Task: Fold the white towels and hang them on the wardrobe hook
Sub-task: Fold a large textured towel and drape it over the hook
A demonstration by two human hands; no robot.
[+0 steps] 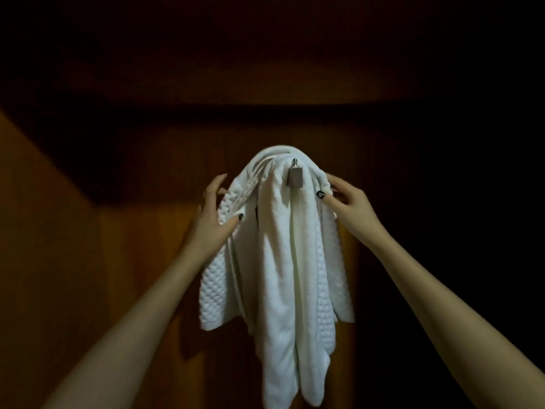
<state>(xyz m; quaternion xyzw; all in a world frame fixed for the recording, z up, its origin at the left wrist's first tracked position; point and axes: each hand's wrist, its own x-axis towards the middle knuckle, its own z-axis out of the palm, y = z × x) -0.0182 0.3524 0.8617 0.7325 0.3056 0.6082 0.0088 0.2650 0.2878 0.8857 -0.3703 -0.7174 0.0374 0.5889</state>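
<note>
Several white towels [283, 261] hang bunched over a small metal wardrobe hook [294, 175], whose silver block and knob stick out through the top of the bundle. The outer towels have a waffle texture; the middle one is smooth and hangs lowest. My left hand [213, 219] rests on the left side of the bundle, thumb lying across the waffle towel and fingers spread behind its edge. My right hand [348, 202] pinches the rolled right edge of the towels just beside the hook.
Behind the towels stands a brown wooden wardrobe panel [141, 261]. A dark shelf or top board [265, 84] overhangs above. The right side of the view is in deep shadow.
</note>
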